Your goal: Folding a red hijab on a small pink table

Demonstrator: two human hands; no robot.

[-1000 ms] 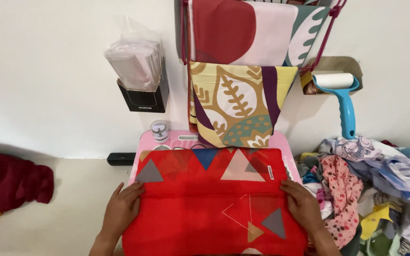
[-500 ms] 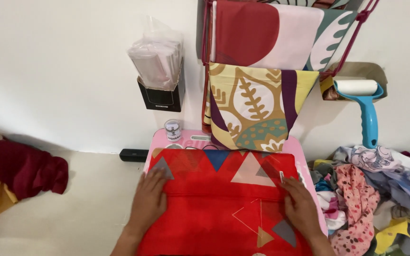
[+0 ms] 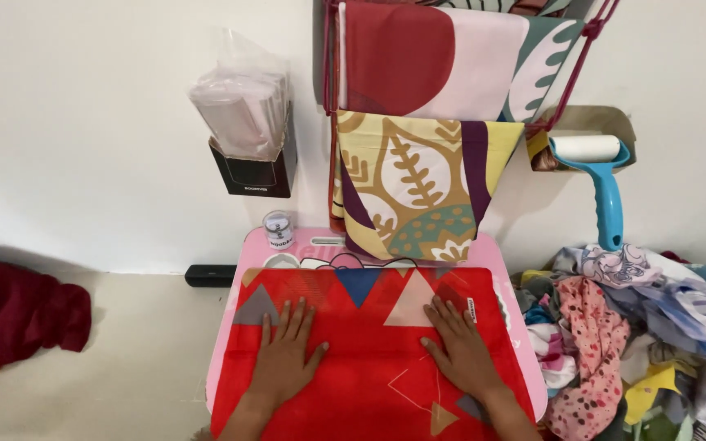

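Both hands, left (image 3: 283, 359) and right (image 3: 461, 353), now further inward, fingers spread flat on red triangle-patterned cloth (image 3: 369, 359).

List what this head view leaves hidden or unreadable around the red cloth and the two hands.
- Red cloth: its near edge is cut off by the bottom of the frame.
- Pink table: its top is mostly hidden under the cloth.
- Left hand and right hand: palms face down, unseen.
- Small jar: label too small.
- Cloth heap: runs off the right edge.
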